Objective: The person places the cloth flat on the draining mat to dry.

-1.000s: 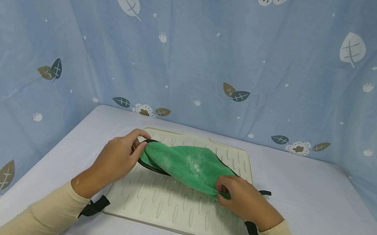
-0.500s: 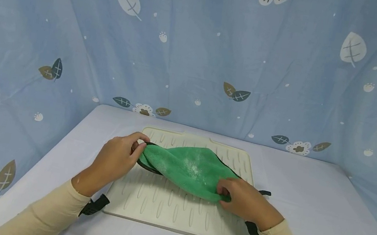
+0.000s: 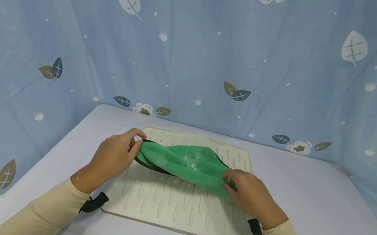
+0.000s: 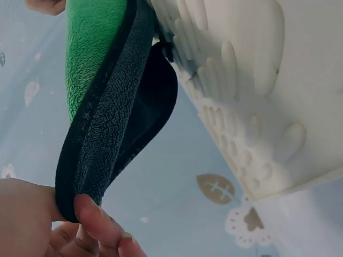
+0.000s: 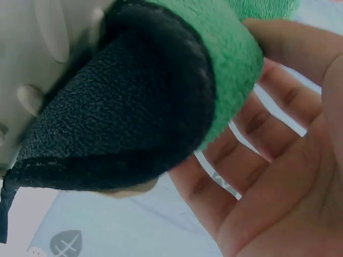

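A green plush towel (image 3: 185, 161) with a dark grey reverse and black edging is held stretched above a cream ridged mat (image 3: 175, 209) in the head view. A whitish patch marks its middle. My left hand (image 3: 110, 158) pinches its left end, and in the left wrist view thumb and fingers close on the black-edged corner. My right hand (image 3: 253, 194) grips the right end. Seen from the right wrist, the thumb lies on the green pile and the fingers pass behind the towel (image 5: 236, 69), their tips partly hidden.
Beneath the mat spreads a white-covered table (image 3: 301, 195). A blue curtain (image 3: 198, 54) printed with leaves and flowers hangs behind and along the sides. Black straps (image 3: 95, 202) show at both wrists.
My right hand has risen slightly and shifted right with its end of the towel. My left hand has edged left. The dark tip right of my right hand no longer shows.
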